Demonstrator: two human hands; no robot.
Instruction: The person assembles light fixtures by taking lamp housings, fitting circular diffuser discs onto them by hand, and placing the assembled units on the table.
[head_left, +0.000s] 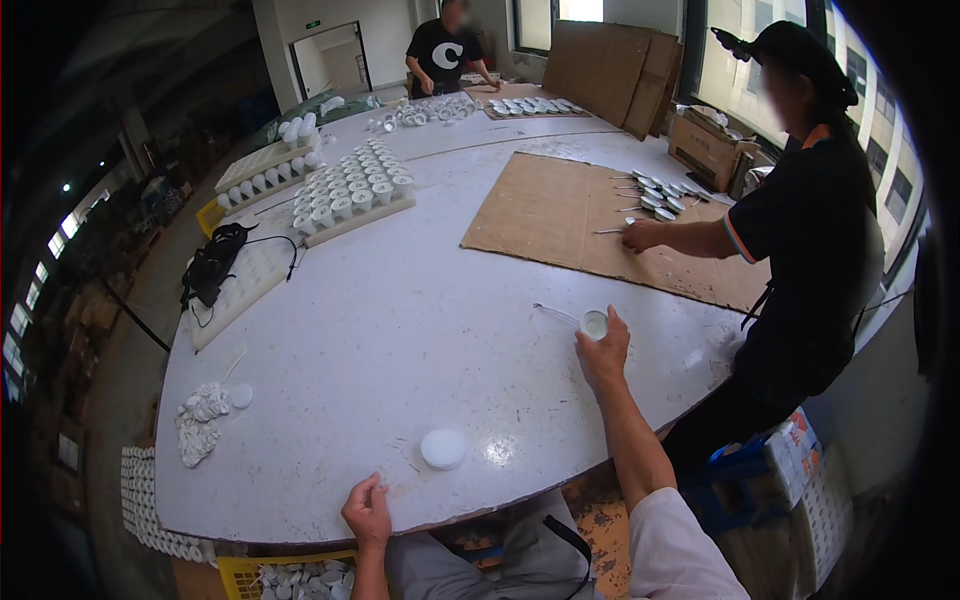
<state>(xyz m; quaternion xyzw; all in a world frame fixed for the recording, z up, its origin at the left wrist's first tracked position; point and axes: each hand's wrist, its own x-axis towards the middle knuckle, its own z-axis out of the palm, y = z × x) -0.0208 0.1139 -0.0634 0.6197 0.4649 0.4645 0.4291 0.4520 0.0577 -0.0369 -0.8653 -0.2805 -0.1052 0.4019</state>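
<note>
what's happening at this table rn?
The wearer's right hand holds a small round white piece, thin wires trailing left, over the white table. The left hand is at the near edge, nothing visible in it, close to a white dome. On the right, a co-worker's hand is over the cardboard sheet, beside a cluster of wired discs. Another person stands at the far end.

A round white part with thin wire is in the right hand. A white dome lies on the worktop.
</note>
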